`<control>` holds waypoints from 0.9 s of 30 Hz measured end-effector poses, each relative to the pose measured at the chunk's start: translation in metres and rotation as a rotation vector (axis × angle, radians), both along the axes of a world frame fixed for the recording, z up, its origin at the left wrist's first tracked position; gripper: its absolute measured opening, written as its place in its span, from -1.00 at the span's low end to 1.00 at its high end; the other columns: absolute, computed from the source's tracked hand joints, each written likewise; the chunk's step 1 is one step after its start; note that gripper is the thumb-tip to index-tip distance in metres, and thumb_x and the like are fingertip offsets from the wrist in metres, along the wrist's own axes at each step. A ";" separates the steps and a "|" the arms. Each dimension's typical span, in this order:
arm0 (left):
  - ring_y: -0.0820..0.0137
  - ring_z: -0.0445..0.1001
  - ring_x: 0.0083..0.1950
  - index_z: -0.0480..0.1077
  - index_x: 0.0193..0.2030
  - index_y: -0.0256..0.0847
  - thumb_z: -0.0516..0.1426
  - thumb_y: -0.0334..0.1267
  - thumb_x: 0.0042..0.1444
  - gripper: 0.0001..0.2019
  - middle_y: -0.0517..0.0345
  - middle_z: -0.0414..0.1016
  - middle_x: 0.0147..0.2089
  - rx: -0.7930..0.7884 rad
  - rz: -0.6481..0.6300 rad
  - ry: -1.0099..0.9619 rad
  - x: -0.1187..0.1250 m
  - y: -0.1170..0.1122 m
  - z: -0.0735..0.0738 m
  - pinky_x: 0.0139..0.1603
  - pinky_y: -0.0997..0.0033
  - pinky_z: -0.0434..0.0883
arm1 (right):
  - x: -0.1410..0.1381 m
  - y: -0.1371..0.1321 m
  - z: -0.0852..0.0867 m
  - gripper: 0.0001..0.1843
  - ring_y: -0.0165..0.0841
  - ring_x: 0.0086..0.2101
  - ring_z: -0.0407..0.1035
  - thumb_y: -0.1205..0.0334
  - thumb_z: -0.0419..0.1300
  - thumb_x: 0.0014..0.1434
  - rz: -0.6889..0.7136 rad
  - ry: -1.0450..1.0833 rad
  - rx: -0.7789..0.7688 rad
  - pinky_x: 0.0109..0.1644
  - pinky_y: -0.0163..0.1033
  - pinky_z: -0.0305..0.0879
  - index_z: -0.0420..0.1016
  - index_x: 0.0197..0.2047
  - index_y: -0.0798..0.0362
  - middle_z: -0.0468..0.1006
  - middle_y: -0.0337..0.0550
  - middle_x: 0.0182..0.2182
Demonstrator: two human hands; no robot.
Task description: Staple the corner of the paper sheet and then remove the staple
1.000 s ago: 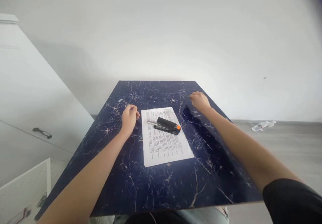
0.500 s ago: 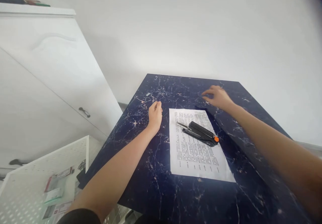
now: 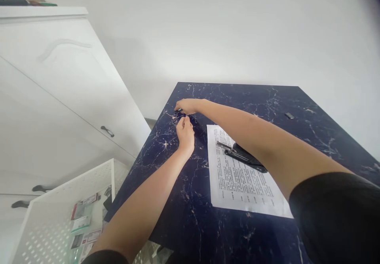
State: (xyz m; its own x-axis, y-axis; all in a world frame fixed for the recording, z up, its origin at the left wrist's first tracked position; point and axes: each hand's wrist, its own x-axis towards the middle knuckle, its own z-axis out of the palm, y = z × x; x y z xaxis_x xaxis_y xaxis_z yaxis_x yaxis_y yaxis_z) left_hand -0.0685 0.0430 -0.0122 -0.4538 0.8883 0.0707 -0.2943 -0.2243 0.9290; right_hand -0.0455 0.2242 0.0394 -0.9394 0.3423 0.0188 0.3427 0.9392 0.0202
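Observation:
My left hand [image 3: 185, 135] is closed over the dark marbled table [image 3: 190, 200], its fingers curled; whatever they may hold is hidden. My right arm stretches across to the far left, where my right hand [image 3: 187, 105] closes its fingertips on a small strip of staples [image 3: 178, 110], partly covered by the fingers. Below the right forearm lies a black stapler [image 3: 245, 159], opened up, on a printed sheet of paper [image 3: 225, 198]. The forearm hides part of both. Toward the far right of the table rests another small dark grey strip [image 3: 289, 115].
A white cabinet [image 3: 68, 97] with dark handles stands at the left. Beside the table, lower left, a white perforated basket [image 3: 44, 224] holds several small packages [image 3: 81, 216]. A pale wall [image 3: 225, 30] rises directly behind the table.
My right hand has swung from the right side of the table to the far left and taken the small strip. My left hand stays closed in nearly the same place.

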 end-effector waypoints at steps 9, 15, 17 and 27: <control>0.46 0.45 -0.36 0.31 -0.26 -0.14 0.14 -0.05 0.38 -0.75 0.17 0.40 -0.34 0.152 -0.001 0.291 0.001 -0.001 -0.003 -0.40 0.43 0.44 | 0.102 -0.036 0.012 -0.67 -0.14 -0.17 0.55 0.52 0.30 0.04 -0.303 0.153 -0.065 -0.09 -0.19 0.35 0.70 -0.12 0.11 0.68 0.01 -0.18; 0.26 0.59 0.13 0.36 0.08 -0.07 0.28 -0.23 0.25 -0.70 -0.03 0.55 0.12 0.264 -0.225 0.509 0.014 -0.009 0.006 0.21 0.10 0.55 | 0.153 -0.106 0.048 -0.80 -0.27 -0.35 0.54 0.29 0.41 -0.05 -0.532 0.598 -0.520 -0.22 -0.24 0.43 0.67 -0.28 0.10 0.64 -0.18 -0.44; 0.26 0.62 0.08 0.40 0.05 -0.09 0.27 -0.23 0.26 -0.74 -0.01 0.60 0.05 0.297 -0.303 0.527 0.020 -0.014 0.008 0.21 0.07 0.55 | 0.165 -0.128 0.051 -0.83 -0.28 -0.37 0.53 0.26 0.42 -0.08 -0.560 0.640 -0.594 -0.27 -0.24 0.43 0.66 -0.33 0.08 0.63 -0.19 -0.46; 0.21 0.69 -0.13 0.60 -0.15 -0.18 0.36 -0.15 0.11 -0.79 0.03 0.69 -0.18 0.237 -0.458 0.613 0.023 -0.026 0.015 0.02 0.16 0.62 | 0.197 -0.181 0.021 -0.90 -0.27 -0.38 0.54 0.24 0.46 -0.05 -0.631 0.869 -0.707 -0.24 -0.15 0.47 0.63 -0.45 0.02 0.65 -0.16 -0.45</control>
